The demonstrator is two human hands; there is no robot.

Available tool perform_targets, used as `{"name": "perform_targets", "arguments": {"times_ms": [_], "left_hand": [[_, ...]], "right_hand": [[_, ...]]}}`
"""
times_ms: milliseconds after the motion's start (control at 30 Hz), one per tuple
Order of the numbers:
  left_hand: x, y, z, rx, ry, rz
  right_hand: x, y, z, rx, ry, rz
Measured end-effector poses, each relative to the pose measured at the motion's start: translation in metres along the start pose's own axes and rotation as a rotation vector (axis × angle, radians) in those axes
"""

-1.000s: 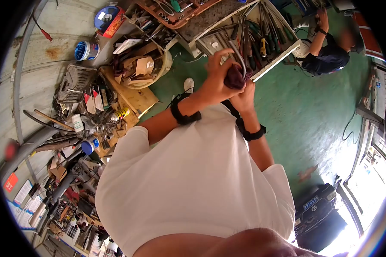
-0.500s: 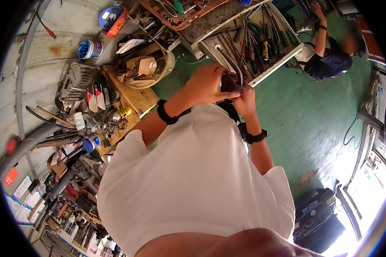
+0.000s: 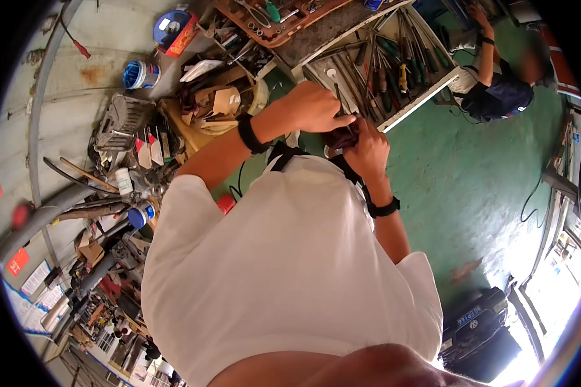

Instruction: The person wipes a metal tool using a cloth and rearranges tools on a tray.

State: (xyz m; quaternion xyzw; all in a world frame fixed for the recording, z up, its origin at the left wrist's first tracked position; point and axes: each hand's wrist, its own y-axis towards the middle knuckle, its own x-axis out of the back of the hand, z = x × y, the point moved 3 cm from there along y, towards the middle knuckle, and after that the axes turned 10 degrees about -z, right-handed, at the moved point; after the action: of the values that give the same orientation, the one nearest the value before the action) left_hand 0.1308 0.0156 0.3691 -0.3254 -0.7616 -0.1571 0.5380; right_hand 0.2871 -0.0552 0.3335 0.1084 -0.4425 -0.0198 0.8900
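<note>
Maroon cloth (image 3: 340, 137) sits bunched between the 2 hands, at 1 o'clock from the middle of the view, just beyond the hem of a white shirt (image 3: 290, 258). The right hand (image 3: 369, 148) is closed on the cloth, its fingers curled in. The left hand (image 3: 313, 108) arches over from the cloth's 11 o'clock side, its back turned up and its thumb stretched toward the right hand's fingers – the other fingertips are hidden, so whether it grips the cloth I cannot tell. A black band (image 3: 385, 207) circles the right wrist, and another the left.

Past the cloth at 1 o'clock, an open drawer (image 3: 419, 100) holds many long tools, among them a yellow-handled screwdriver (image 3: 403, 78). At 12 o'clock lies a reddish-brown tool tray (image 3: 313, 24); at 11 o'clock, a round tub (image 3: 261, 97) heaped with cardboard (image 3: 226, 101). Farther round, at 10 o'clock, is a blue-and-white bucket (image 3: 141, 75). A co-worker (image 3: 497, 97) in a dark top, 1 arm raised, is at 2 o'clock, well apart from the hands – green floor (image 3: 445, 180) shows between – and a dark car (image 3: 474, 322) is at 4 o'clock
</note>
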Motion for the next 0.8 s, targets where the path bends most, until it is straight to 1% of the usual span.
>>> {"name": "perform_targets", "arguments": {"times_ms": [33,67,100,167,200,233,300,333,400,433,500,533,567,633,667,700,733,767,800], "left_hand": [[-0.004,0.001,0.002,0.037,-0.012,0.084],[-0.01,0.002,0.003,0.043,-0.094,0.083],[-0.018,0.006,0.009,0.036,-0.091,0.089],[-0.036,0.009,0.022,0.122,-0.558,0.21],[-0.041,0.007,0.025,0.19,-0.672,0.282],[-0.047,0.005,0.028,0.183,-0.668,0.284],[-0.068,-0.004,0.036,0.483,-0.908,0.45],[-0.074,-0.002,0.041,0.482,-0.903,0.456],[-0.085,-0.004,0.046,0.493,-0.969,0.35],[-0.081,-0.009,0.04,0.498,-0.967,0.362],[-0.06,-0.008,0.033,0.508,-1.014,0.25],[-0.05,-0.01,0.034,0.495,-1.082,0.255],[-0.044,-0.011,0.037,0.492,-1.082,0.256],[-0.035,-0.014,0.041,0.53,-1.165,0.113],[-0.031,-0.015,0.039,0.527,-1.192,0.066],[-0.029,-0.016,0.037,0.532,-1.193,0.066],[-0.026,-0.016,0.034,0.5,-1.219,-0.006],[-0.026,-0.018,0.029,0.47,-1.243,-0.071],[-0.029,-0.02,0.024,0.474,-1.245,-0.058]], "right_hand": [[0.003,0.0,0.001,0.014,-0.027,0.005],[0.004,-0.002,0.001,0.025,-0.055,0.016],[0.004,-0.002,0.0,0.017,-0.056,0.01],[0.007,-0.004,-0.001,0.057,-0.083,-0.004],[0.009,-0.002,-0.003,0.054,-0.087,-0.011],[0.012,0.0,-0.004,0.033,-0.062,0.002],[0.012,-0.004,-0.009,0.005,-0.033,0.02],[0.006,-0.006,-0.018,-0.05,0.037,0.075],[-0.001,-0.011,-0.032,-0.214,0.195,0.223],[0.003,-0.015,-0.039,-0.224,0.202,0.226],[0.01,-0.02,-0.062,-0.355,0.302,0.345],[0.019,-0.024,-0.075,-0.344,0.274,0.318],[0.025,-0.03,-0.092,-0.345,0.273,0.316],[0.035,-0.041,-0.121,-0.366,0.377,0.287],[0.037,-0.046,-0.131,-0.365,0.377,0.291],[0.04,-0.048,-0.132,-0.467,0.522,0.229],[0.04,-0.051,-0.132,-0.573,0.668,0.165],[0.039,-0.055,-0.131,-0.587,0.672,0.168],[0.041,-0.048,-0.118,-0.57,0.846,0.196]]}}
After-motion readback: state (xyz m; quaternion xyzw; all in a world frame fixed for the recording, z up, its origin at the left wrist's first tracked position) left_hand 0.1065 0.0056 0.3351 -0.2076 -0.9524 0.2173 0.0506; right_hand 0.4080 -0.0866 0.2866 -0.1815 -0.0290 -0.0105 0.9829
